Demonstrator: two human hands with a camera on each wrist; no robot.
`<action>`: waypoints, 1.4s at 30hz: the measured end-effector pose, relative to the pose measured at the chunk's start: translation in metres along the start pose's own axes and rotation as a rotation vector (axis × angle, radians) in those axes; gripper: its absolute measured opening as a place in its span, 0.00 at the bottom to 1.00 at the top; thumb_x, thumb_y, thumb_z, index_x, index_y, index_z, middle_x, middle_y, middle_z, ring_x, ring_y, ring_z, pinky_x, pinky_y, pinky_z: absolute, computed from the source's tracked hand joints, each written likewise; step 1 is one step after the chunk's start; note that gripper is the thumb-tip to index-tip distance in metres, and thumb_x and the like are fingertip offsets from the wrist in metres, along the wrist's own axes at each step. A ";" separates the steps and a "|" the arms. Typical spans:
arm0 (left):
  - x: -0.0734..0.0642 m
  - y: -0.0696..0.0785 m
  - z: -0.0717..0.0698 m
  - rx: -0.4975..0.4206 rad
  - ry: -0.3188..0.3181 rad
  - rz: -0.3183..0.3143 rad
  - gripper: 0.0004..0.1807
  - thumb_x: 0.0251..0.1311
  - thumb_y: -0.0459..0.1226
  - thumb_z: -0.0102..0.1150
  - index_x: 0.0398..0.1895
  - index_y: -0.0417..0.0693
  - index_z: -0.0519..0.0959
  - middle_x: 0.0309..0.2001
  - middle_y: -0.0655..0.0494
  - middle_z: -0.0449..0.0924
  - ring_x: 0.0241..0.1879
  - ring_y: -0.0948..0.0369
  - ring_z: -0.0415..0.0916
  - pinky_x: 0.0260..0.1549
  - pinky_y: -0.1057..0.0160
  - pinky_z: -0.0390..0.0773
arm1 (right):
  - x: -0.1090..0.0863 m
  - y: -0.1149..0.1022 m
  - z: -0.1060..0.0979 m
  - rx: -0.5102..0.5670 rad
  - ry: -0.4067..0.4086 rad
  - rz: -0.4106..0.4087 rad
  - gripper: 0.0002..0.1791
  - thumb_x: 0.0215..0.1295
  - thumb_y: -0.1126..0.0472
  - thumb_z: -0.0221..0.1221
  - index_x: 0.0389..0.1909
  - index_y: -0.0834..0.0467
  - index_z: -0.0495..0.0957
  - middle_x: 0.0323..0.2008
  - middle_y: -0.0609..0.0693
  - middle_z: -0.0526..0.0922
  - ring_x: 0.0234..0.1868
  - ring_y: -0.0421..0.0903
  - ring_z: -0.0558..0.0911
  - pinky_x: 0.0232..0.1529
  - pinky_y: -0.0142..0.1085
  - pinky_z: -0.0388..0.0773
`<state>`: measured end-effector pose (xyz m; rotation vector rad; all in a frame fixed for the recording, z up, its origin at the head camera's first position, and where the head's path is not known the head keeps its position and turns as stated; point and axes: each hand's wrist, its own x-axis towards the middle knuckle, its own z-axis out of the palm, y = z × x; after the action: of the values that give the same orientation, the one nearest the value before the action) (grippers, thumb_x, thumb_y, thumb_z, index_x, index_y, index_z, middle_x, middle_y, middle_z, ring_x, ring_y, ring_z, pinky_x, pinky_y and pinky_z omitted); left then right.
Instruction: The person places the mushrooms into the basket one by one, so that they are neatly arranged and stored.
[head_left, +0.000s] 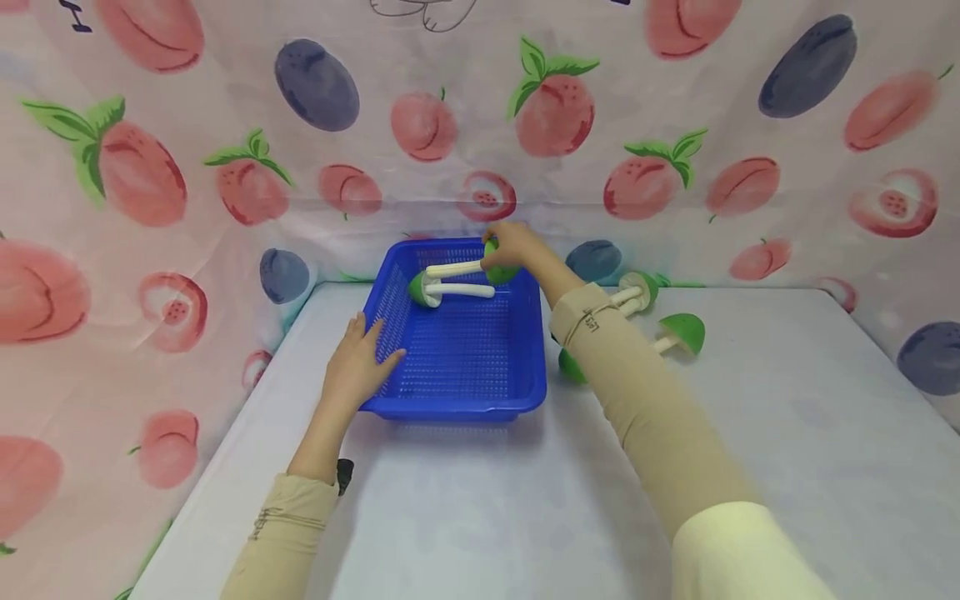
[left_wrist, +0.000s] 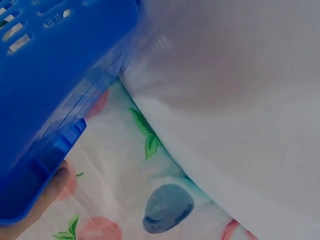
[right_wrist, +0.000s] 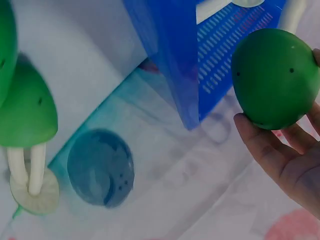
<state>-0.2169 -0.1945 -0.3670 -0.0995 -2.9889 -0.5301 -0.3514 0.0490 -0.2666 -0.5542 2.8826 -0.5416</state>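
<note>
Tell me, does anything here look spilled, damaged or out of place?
Nothing looks spilled or visibly damaged. The blue basket sits on the table, the left hand at its rim, and the right hand holds a green-capped mushroom over it. At most, the loose mushrooms lying right of the basket look slightly untidy.

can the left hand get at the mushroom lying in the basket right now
Probably yes: the left hand rests on the left rim of the open basket, and the mushroom lies toward that side. The right hand holds another mushroom close by, which might crowd it a little.
</note>
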 end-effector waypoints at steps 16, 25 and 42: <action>0.009 0.011 0.010 0.052 -0.010 0.056 0.39 0.63 0.50 0.54 0.69 0.35 0.57 0.70 0.27 0.46 0.72 0.38 0.44 0.66 0.40 0.56 | 0.131 0.091 0.086 0.278 0.052 0.124 0.33 0.44 0.51 0.69 0.55 0.53 0.74 0.51 0.53 0.76 0.46 0.50 0.75 0.45 0.43 0.77; 0.009 0.013 0.010 0.077 -0.014 0.059 0.40 0.62 0.50 0.55 0.70 0.35 0.57 0.70 0.28 0.46 0.72 0.38 0.44 0.67 0.42 0.55 | 0.160 0.112 0.122 0.159 0.064 0.153 0.29 0.43 0.56 0.70 0.51 0.54 0.75 0.50 0.53 0.77 0.46 0.51 0.75 0.46 0.43 0.75; 0.002 0.010 0.004 0.091 0.014 0.022 0.39 0.62 0.50 0.56 0.68 0.33 0.59 0.70 0.29 0.47 0.72 0.39 0.43 0.68 0.43 0.54 | 0.083 0.051 0.114 0.206 0.114 0.233 0.22 0.57 0.66 0.61 0.54 0.58 0.74 0.58 0.56 0.75 0.58 0.55 0.75 0.55 0.45 0.75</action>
<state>-0.2187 -0.1833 -0.3671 -0.1204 -2.9891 -0.3901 -0.4202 0.0249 -0.3978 -0.1592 2.8920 -0.8413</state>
